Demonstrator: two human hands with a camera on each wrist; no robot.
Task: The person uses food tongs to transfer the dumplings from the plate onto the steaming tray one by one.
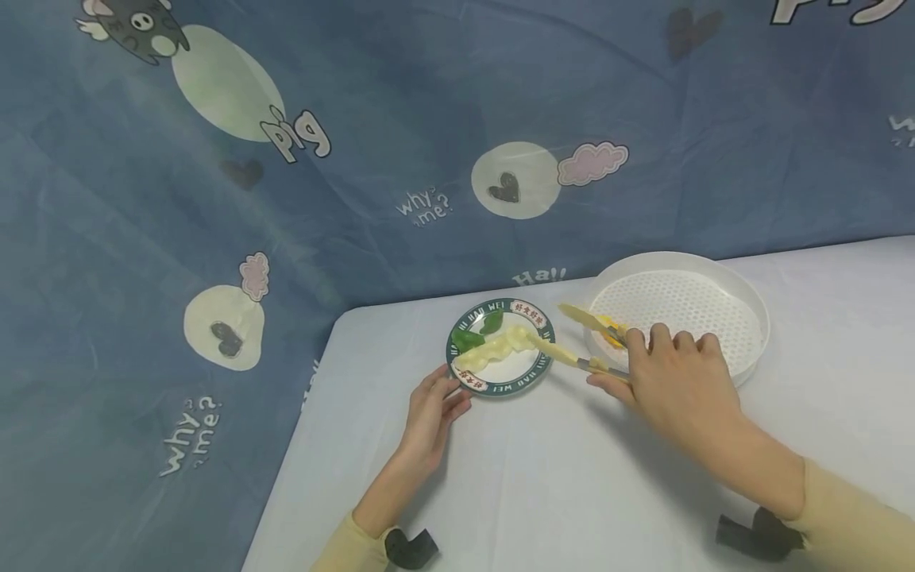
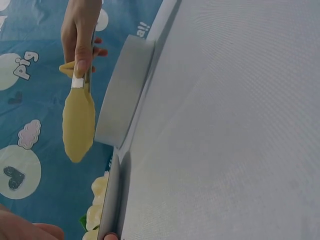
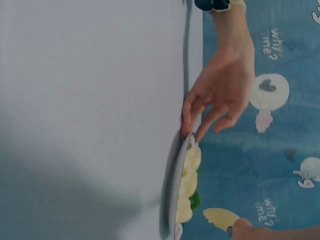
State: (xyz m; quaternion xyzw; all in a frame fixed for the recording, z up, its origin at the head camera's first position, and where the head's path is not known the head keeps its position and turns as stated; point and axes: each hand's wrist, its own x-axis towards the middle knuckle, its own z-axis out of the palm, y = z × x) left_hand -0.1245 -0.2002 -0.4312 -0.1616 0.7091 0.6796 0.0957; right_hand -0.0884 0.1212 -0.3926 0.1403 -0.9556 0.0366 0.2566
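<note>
Within the right fingers (image 1: 661, 342) sit yellow tongs (image 1: 559, 352).

Left sleeve (image 1: 350, 548) is plain pale yellow, down-left of the plate (image 1: 509, 369); right sleeve (image 1: 854, 512) matches, down-right of it. Both have kinda chunky dark straps (image 1: 765, 536) near the wrist.

Matt tong tips (image 2: 78, 125), probably plastic

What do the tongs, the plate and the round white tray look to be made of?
Tongs: matte yellow tips, probably silicone or plastic; the grey section's sheen suggests metal.
Plate: smooth white, printed green rim; ceramic or melamine, the look leaves it open.
Tray: likely moulded plastic, plain white, its base evenly perforated.
</note>
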